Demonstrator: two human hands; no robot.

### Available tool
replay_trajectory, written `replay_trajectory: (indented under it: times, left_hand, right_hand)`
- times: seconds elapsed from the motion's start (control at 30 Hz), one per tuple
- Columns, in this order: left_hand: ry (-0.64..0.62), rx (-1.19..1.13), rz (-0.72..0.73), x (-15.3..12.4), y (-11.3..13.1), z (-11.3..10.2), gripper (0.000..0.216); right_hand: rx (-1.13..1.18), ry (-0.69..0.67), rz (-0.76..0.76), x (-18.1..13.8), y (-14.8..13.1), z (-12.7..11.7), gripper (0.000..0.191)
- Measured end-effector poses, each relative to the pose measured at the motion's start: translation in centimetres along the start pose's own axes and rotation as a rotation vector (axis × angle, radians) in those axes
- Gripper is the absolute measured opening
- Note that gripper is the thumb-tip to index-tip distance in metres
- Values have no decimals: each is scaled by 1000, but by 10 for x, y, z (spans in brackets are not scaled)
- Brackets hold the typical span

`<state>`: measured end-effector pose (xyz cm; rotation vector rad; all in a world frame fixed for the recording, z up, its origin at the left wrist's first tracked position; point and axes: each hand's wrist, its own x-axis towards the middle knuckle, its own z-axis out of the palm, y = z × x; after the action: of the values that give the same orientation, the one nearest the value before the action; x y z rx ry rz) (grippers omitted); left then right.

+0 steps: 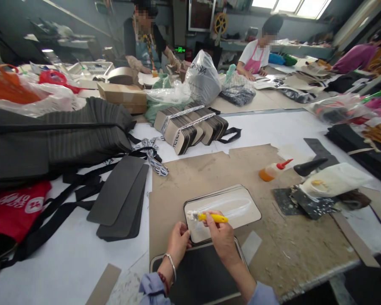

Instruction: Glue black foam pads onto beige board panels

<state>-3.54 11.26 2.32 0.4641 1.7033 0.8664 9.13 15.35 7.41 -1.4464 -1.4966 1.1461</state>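
Observation:
My right hand (221,237) grips a yellow-handled glue brush (209,217), its white bristles on the left end of a pale rounded rectangular panel (235,208). That panel lies on a brown cardboard sheet (216,173) and shines with wet glue strokes. My left hand (178,240) rests with its fingertips on the panel's near left corner. A black panel with a light rim (197,275) lies just below both hands, near the table edge.
Dark grey foam pieces (122,197) are stacked to the left, with black straps and a red bag (14,207). An orange glue bottle (273,170) and a glue-spattered pad (305,203) sit to the right. Bundled pieces (190,127) lie farther back. Other people work at the far end.

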Motion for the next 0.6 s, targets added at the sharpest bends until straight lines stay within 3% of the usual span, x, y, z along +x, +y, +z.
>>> replay_trajectory:
  times: [0.1,0.27,0.37,0.47,0.6]
  left_hand:
    - [14,27,-5,0,2,2,13]
    - [18,31,13,-5,3,2,12]
    - [8,14,31,-6,3,1,8]
    - [3,-2,39,-5,2,0,10]
    - [16,-8,39,-3,-2,-2,19]
  right_hand:
    - [-98,23,-70,12,9,-8,33]
    - [-452,318,-142,26,29,-92,39]
    - [-570,353,-218,18,33,-128,36]
    - [-580,306,-311,-4,33,-114,27]
    - [-451,170,-401,-45,18,-53,20]
